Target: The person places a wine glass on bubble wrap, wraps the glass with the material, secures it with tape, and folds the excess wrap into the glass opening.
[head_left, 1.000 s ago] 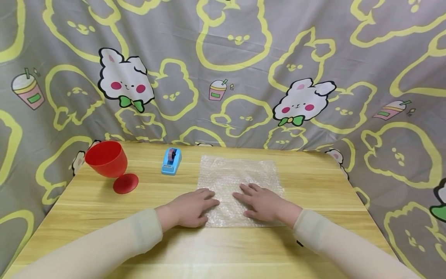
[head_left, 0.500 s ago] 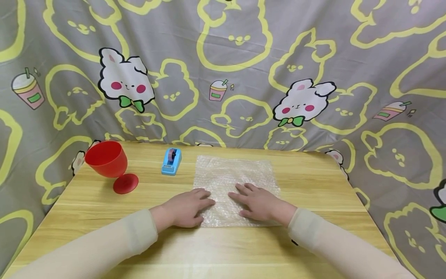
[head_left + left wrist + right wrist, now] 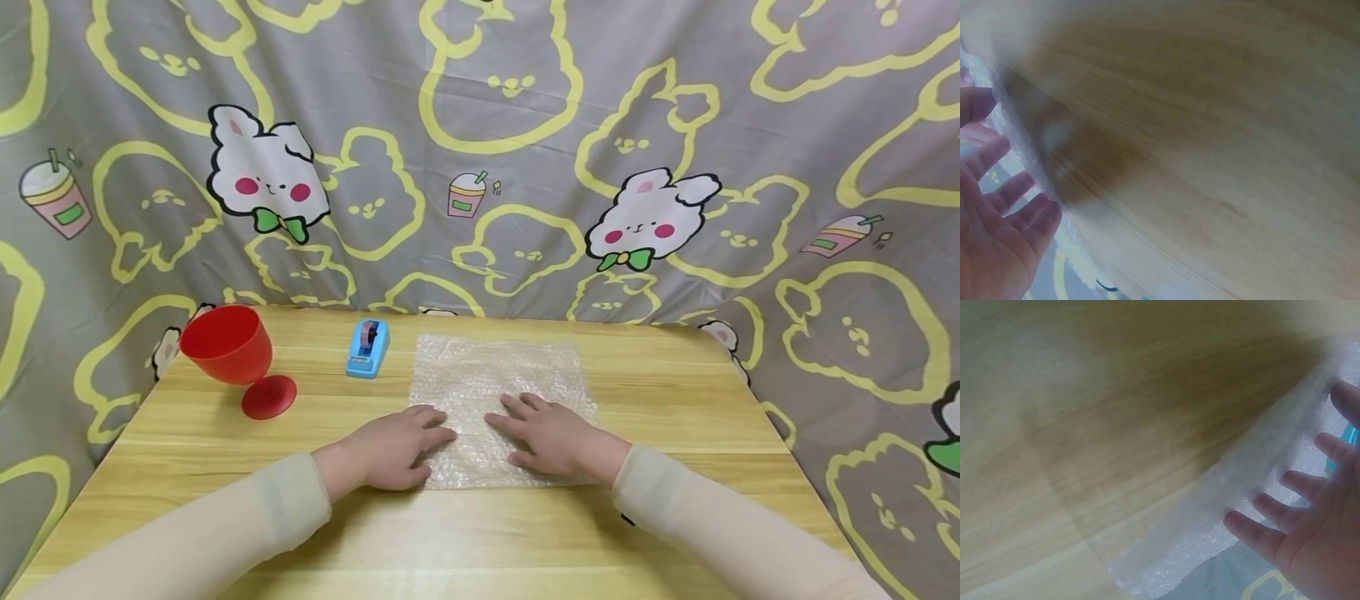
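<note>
A square sheet of clear bubble wrap (image 3: 480,371) lies flat on the wooden table, in front of the person. The left hand (image 3: 393,447) rests on its left edge, fingers spread and pointing inward. On the right part of the sheet lies the right hand (image 3: 551,435), palm down with fingers spread. Both wrist views show relaxed fingers touching the sheet; the bubble wrap (image 3: 1210,515) runs under the right fingertips, and its edge (image 3: 1025,147) passes under the left ones. Neither hand grips anything.
At the far left of the table (image 3: 697,392) stands a red plastic goblet (image 3: 228,346). A blue tape dispenser (image 3: 367,348) sits between the goblet and the sheet. A grey patterned curtain (image 3: 405,275) hangs behind the table and at both sides.
The bubble wrap has slid a little to the left along the table, with both hands moving along on it. The goblet and tape dispenser stay where they were.
</note>
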{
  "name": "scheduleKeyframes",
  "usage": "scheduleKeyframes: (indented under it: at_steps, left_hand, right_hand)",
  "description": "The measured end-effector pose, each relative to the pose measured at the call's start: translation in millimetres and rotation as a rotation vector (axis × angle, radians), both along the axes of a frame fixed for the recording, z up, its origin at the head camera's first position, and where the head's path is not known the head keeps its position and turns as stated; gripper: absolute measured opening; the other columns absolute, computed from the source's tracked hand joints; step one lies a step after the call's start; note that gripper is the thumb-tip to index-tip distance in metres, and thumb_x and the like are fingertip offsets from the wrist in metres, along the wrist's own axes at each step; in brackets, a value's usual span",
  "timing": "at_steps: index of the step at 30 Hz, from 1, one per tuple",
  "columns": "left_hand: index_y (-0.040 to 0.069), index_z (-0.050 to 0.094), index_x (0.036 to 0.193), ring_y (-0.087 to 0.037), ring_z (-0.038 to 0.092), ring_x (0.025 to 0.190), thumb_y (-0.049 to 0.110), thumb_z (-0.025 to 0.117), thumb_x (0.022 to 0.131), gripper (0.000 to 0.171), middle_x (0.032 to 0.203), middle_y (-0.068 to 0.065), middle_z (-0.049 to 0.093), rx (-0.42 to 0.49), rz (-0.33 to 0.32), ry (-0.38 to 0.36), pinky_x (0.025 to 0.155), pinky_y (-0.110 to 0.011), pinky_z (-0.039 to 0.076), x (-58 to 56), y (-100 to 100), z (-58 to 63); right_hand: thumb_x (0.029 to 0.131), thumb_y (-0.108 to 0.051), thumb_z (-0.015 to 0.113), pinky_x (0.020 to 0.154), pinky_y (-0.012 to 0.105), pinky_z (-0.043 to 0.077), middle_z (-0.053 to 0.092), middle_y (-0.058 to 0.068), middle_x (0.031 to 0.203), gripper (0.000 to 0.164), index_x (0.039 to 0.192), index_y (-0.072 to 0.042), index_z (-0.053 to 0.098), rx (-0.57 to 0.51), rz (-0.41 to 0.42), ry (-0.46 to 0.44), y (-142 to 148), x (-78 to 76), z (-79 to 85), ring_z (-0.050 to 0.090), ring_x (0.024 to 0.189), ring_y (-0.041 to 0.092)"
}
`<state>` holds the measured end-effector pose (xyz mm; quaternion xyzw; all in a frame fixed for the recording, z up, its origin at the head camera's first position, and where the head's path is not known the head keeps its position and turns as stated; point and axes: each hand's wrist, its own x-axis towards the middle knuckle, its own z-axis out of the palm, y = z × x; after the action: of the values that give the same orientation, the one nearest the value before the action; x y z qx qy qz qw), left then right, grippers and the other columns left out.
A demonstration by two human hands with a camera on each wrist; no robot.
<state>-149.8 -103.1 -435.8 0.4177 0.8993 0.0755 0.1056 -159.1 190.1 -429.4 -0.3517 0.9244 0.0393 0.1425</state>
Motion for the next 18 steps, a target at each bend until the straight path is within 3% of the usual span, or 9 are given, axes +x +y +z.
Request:
scheduleKeyframes:
  at_steps: [18]
  left_hand:
    - [0.016, 0.054, 0.143, -0.031, 0.042, 0.138, 0.030, 0.067, 0.091, 0.055, 0.148, -0.013, 0.047, 0.004, 0.014, -0.006, 0.112, -0.046, 0.038, 0.3, -7.7, 1.6]
  right_hand:
    - [0.101, -0.052, 0.051, 0.112, 0.054, 0.036, 0.024, 0.010, 0.164, 0.066, 0.159, -0.029, 0.029, -0.023, 0.016, -0.003, -6.0, -0.5, 1.5, 0.029, 0.146, 0.037]
